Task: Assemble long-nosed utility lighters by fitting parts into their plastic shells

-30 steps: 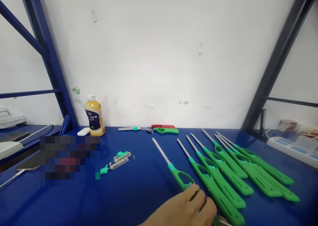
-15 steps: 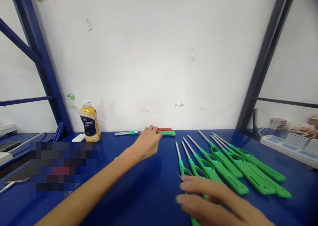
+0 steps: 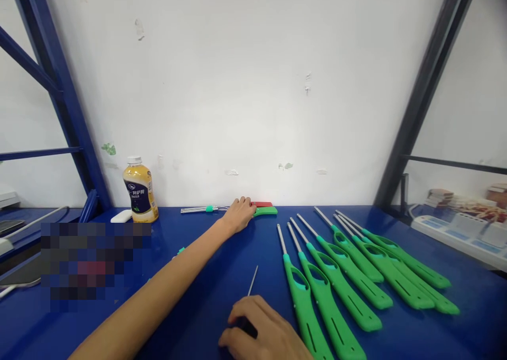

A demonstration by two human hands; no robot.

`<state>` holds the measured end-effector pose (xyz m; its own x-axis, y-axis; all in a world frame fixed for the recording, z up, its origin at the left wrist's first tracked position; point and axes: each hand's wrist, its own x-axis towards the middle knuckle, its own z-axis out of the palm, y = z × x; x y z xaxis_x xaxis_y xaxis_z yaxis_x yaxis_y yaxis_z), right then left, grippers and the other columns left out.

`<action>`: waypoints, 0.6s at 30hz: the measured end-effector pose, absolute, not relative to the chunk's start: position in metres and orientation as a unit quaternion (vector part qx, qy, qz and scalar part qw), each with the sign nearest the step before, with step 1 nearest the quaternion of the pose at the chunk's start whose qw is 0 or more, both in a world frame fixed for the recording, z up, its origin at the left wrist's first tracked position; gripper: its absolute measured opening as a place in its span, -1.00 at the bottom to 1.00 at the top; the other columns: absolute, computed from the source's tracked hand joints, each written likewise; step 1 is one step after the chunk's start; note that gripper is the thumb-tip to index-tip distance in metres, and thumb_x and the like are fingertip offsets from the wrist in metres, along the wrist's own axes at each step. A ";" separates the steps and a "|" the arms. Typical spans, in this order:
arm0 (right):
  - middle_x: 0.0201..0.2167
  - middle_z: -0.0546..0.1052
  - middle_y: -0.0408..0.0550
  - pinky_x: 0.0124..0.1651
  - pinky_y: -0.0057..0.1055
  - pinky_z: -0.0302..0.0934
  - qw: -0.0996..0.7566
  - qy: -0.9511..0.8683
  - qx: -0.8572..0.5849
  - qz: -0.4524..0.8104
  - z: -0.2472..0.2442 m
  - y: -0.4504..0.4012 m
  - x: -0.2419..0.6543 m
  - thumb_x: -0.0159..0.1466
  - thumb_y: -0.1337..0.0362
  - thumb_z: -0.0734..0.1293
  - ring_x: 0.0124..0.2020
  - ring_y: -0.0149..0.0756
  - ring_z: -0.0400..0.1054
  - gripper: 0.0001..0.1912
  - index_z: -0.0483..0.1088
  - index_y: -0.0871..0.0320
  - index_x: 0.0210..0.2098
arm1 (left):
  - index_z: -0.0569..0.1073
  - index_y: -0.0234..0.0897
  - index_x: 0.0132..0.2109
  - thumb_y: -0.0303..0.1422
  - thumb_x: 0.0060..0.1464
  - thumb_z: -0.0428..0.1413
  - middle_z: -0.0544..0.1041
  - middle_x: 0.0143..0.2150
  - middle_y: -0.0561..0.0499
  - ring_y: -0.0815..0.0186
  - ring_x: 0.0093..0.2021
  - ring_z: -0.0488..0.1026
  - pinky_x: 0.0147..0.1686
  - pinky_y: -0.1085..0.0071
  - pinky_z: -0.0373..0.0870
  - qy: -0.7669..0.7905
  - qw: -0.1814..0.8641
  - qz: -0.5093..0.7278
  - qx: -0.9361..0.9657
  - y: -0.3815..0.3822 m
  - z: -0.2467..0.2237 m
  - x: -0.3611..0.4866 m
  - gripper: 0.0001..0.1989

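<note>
My left hand (image 3: 240,215) reaches to the back of the table, its fingers closed over the long-necked lighters lying by the wall. A green lighter handle (image 3: 266,211) and a red lighter handle (image 3: 261,205) show to its right, with metal necks (image 3: 194,209) to its left. Close to me, my right hand (image 3: 265,328) curls around a thin metal rod (image 3: 252,281); its tip points away from me and its lower end is hidden. Several green lighters (image 3: 338,294) lie fanned out to the right of this hand, necks toward the wall.
A yellow drink bottle (image 3: 141,191) and a small white case (image 3: 121,216) stand at the back left. A blurred-out patch (image 3: 93,265) covers things on the left. A blue metal post (image 3: 67,106) and a dark post (image 3: 423,101) flank the table. Another bench with a white tray (image 3: 455,236) is at right.
My right hand has moved left with the thin rod, away from the lighters, so their handles show more fully. My left hand stays at the lighters by the wall.
</note>
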<state>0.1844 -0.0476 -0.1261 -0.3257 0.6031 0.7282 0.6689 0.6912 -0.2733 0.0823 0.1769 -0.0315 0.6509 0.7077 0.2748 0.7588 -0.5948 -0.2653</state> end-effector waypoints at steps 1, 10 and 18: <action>-0.25 0.67 -0.26 -0.21 -0.51 0.52 0.417 -0.827 -0.374 -0.044 -0.123 -0.047 0.192 0.25 0.38 0.56 -0.29 -0.31 0.64 -0.80 0.58 -0.07 -0.26 | 0.52 -0.26 0.25 -0.22 0.44 0.26 0.56 0.25 -0.16 0.05 0.15 0.59 0.12 -0.02 0.60 -0.410 0.186 -0.069 -0.890 0.173 -0.031 0.082 -0.64; 0.01 0.66 -0.07 0.03 -0.32 0.56 0.304 -0.854 -0.417 -0.071 -0.096 -0.045 0.262 0.46 0.39 0.36 -0.07 -0.19 0.66 -0.69 0.53 -0.06 0.12 | 0.57 -0.30 0.13 -0.29 0.43 0.27 0.60 0.15 -0.12 0.09 0.10 0.60 0.12 0.01 0.58 -0.430 0.220 -0.103 -0.869 0.080 -0.006 0.030 -0.76; -0.12 0.69 -0.11 -0.05 -0.31 0.58 0.348 -0.827 -0.435 -0.075 -0.089 -0.048 0.261 0.52 0.29 0.31 -0.12 -0.17 0.68 -0.90 0.49 -0.02 -0.08 | 0.56 -0.21 -0.07 -0.61 0.37 -0.02 0.66 0.11 -0.14 0.03 -0.10 0.66 -0.08 0.09 0.58 -0.399 0.214 -0.169 -0.875 -0.035 -0.058 -0.047 -0.70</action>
